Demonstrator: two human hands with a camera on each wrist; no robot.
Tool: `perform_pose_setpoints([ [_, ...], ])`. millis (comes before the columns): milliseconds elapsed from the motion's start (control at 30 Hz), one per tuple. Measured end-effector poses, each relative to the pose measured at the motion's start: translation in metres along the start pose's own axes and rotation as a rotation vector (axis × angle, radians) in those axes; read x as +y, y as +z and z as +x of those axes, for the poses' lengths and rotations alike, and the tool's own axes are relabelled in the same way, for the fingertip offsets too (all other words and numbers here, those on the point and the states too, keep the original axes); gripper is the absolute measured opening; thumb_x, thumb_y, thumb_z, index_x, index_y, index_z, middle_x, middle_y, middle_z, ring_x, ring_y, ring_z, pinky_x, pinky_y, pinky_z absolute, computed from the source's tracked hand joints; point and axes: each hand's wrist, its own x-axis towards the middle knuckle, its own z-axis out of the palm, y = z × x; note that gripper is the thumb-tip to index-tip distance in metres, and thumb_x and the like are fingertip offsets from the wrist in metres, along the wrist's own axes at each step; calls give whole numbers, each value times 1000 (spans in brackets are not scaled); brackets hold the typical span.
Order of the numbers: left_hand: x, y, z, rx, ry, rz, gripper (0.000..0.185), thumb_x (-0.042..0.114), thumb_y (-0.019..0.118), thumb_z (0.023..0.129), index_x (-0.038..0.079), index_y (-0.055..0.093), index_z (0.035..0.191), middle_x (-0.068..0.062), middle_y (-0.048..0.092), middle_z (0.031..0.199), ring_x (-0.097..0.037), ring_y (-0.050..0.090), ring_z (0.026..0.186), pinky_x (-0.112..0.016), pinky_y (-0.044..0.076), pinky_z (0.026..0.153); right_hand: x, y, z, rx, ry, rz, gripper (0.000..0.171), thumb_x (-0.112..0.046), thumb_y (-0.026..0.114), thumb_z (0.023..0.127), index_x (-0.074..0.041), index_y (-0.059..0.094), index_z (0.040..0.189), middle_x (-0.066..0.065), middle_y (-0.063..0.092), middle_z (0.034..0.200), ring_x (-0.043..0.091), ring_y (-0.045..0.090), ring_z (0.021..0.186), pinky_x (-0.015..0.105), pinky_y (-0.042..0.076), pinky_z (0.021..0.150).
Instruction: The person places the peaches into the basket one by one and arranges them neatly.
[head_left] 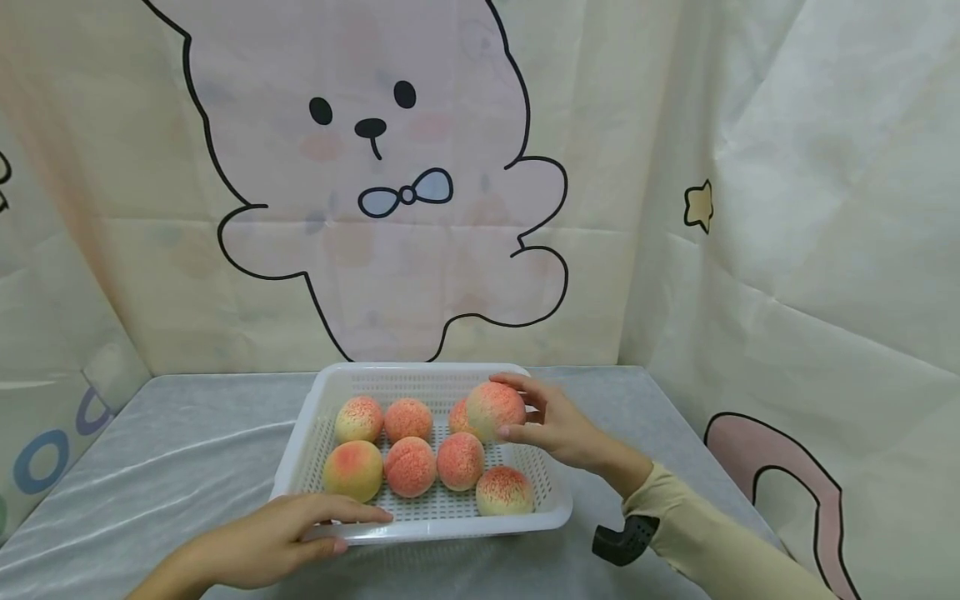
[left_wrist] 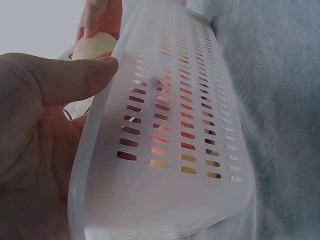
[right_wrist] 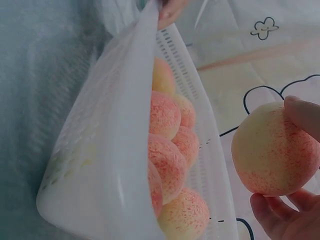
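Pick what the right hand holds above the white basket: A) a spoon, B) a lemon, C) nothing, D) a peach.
D: the right hand has its fingers curled round a pink-and-yellow peach, lifted above the others lying in the white basket.

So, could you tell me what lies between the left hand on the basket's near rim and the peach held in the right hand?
In the head view, four peaches in the basket's front row.
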Motion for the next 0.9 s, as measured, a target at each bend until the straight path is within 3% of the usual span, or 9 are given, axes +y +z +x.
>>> perform_pose_setpoints([
  [233, -2, 1, -1, 1, 1, 7, 41, 30, 53, 105, 26, 55, 145, 9, 60, 144, 2, 51, 132, -21, 51, 97, -2, 11, 2, -56, -4, 8, 67, -22, 75, 92, -9, 45, 151, 13, 58, 139, 24, 63, 112, 34, 55, 92],
  [467, -2, 0, 0, -9, -19, -28, 41, 33, 53, 105, 27, 56, 145, 9, 60, 144, 3, 50, 132, -21, 52, 95, 1, 23, 3, -119, -12, 39, 65, -27, 75, 93, -14, 47, 150, 9, 56, 145, 24, 61, 117, 33, 54, 94],
  [633, -2, 1, -1, 5, -2, 6, 40, 32, 54, 105, 27, 56, 144, 9, 61, 143, 3, 51, 132, -22, 51, 97, 5, 31, 2, -146, 3, 44, 64, -26, 74, 93, -16, 47, 150, 11, 51, 150, 21, 59, 121, 31, 53, 95],
  [900, -3, 2, -1, 26, 16, 31, 40, 30, 54, 105, 28, 56, 144, 10, 61, 143, 2, 52, 131, -21, 51, 98, 7, 42, 1, -181, 23, 36, 64, -22, 75, 92, -8, 47, 149, 13, 54, 144, 17, 60, 117, 27, 54, 94],
])
